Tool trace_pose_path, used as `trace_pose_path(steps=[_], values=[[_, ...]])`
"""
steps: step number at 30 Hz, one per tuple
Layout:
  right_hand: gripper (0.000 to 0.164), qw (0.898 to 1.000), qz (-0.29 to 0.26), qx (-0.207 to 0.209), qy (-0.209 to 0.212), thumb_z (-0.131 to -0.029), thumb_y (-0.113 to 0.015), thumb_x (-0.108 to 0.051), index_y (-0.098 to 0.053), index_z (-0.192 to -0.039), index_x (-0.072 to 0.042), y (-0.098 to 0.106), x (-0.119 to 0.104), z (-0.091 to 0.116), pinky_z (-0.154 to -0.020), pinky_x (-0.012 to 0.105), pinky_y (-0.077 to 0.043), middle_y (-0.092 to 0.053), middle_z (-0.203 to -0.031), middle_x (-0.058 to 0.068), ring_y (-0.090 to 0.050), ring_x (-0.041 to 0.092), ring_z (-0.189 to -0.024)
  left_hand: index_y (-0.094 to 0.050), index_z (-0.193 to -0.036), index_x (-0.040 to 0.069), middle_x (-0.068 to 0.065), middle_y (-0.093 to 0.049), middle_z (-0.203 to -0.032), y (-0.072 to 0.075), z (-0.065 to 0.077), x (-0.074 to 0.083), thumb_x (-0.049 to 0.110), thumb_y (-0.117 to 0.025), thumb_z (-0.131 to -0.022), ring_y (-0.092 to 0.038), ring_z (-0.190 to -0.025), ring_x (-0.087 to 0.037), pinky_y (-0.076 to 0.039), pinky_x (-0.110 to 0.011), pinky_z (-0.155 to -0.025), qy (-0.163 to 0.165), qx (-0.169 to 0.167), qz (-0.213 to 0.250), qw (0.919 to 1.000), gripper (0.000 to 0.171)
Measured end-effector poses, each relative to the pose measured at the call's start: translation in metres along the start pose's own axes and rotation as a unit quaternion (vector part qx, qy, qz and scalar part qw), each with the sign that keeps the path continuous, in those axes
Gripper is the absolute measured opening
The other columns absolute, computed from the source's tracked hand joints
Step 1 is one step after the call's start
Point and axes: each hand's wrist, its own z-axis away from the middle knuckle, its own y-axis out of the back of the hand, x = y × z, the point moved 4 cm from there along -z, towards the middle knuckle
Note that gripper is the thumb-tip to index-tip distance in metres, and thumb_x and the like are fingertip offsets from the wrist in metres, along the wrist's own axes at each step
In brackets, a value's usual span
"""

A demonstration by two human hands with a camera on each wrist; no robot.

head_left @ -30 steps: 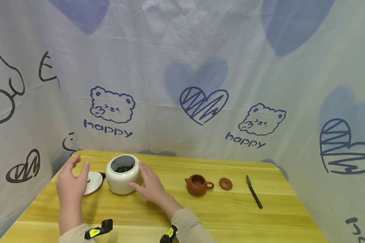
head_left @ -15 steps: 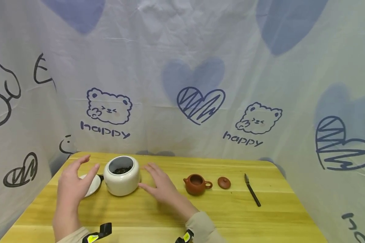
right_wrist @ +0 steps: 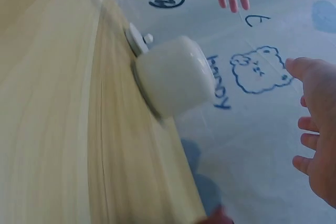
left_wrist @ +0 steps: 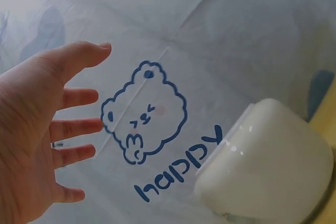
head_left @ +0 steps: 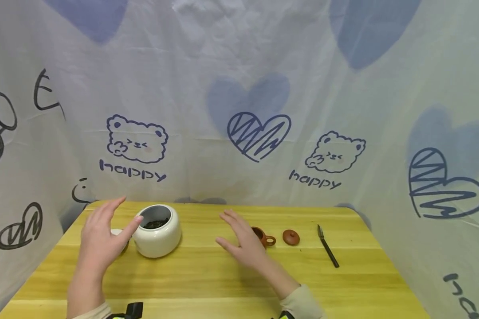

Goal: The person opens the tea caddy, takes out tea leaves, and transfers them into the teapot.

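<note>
My left hand (head_left: 100,239) is raised at the left of the white jar (head_left: 158,241), fingers spread and holding nothing. Its thumb tip overlaps the jar's rim in the head view. Dark dried leaves (head_left: 156,223) show inside the uncovered jar. A white lid (right_wrist: 136,39) with a small knob lies beside the jar, mostly hidden behind my left hand in the head view. My right hand (head_left: 245,243), fingers loosely extended and holding nothing, hovers between the jar and the reddish-brown teapot (head_left: 269,240), covering the teapot's left part.
A small reddish-brown teapot lid (head_left: 291,237) lies right of the teapot. Farther right is a thin tool with a black handle (head_left: 330,254) and a metal end. The wooden table (head_left: 207,283) runs back to a printed white curtain (head_left: 195,88).
My right hand has come off the jar's right side and moved right toward the teapot. My left hand has shifted slightly right, nearer the jar. The jar stays standing in place.
</note>
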Motion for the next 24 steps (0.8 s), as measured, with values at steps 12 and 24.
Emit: trace_pose_path(steps=[12,24], values=[[0.06,0.99,0.072,0.117,-0.003,-0.089,-0.07,-0.02,-0.047,-0.143,-0.01,0.068,0.049,0.054,-0.109,0.059,-0.039,-0.045,-0.149,0.011,-0.039,0.035,-0.14,-0.034,-0.151,0.012,-0.023,-0.038,-0.15,-0.013,-0.003,-0.007,0.051,-0.069,-0.085,-0.024,-0.144,-0.045,-0.014,-0.073,-0.11,-0.087,-0.012,-0.069,0.9937,0.084],[0.057,0.967,0.091,0.212,-0.106,-0.091,-0.068,-0.013,-0.046,-0.143,-0.006,0.118,0.1,0.099,-0.11,0.058,-0.034,-0.045,-0.148,0.017,-0.039,0.037,-0.138,-0.021,-0.156,0.016,-0.023,-0.028,-0.156,-0.055,-0.004,-0.033,0.059,-0.066,-0.083,-0.017,-0.147,-0.043,-0.01,-0.076,-0.11,-0.069,-0.048,-0.101,0.9914,0.095]])
